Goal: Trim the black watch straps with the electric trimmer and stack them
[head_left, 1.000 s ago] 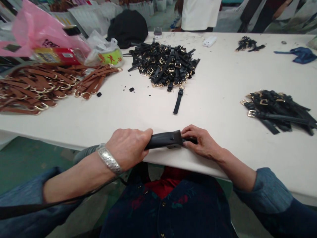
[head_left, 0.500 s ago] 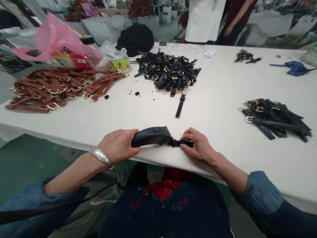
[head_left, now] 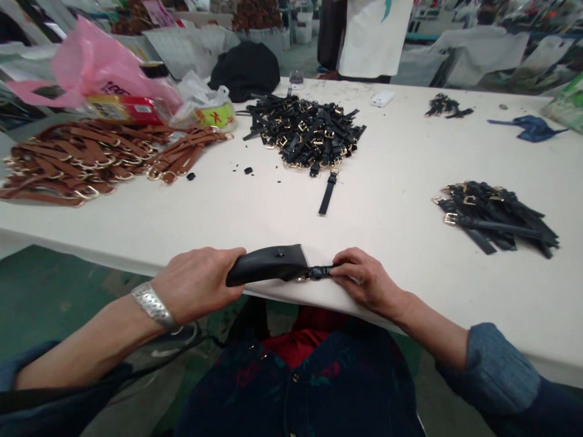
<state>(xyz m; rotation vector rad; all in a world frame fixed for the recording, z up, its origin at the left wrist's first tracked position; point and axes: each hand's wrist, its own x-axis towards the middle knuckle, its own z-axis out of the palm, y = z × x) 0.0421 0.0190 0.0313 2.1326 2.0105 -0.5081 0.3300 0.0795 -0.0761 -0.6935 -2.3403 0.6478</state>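
My left hand, with a silver bracelet at the wrist, grips a black handheld tool near the table's front edge. The tool's wide end points right and meets the buckle end of a short black strap. Fingers and thumb of my right hand pinch the strap's other end. Farther back lies a large heap of black buckled straps, with a single black strap in front of it. A neater pile of black straps is on the right.
Brown straps cover the white table's left side, beside a pink bag. A black cap, a white device and blue cloth lie along the back. Beyond stands a person in white.
Both hands, the tool and the strap are slightly lower in view, the tool also a little left. The view has shifted slightly. A second person in dark red at the back is out of view.
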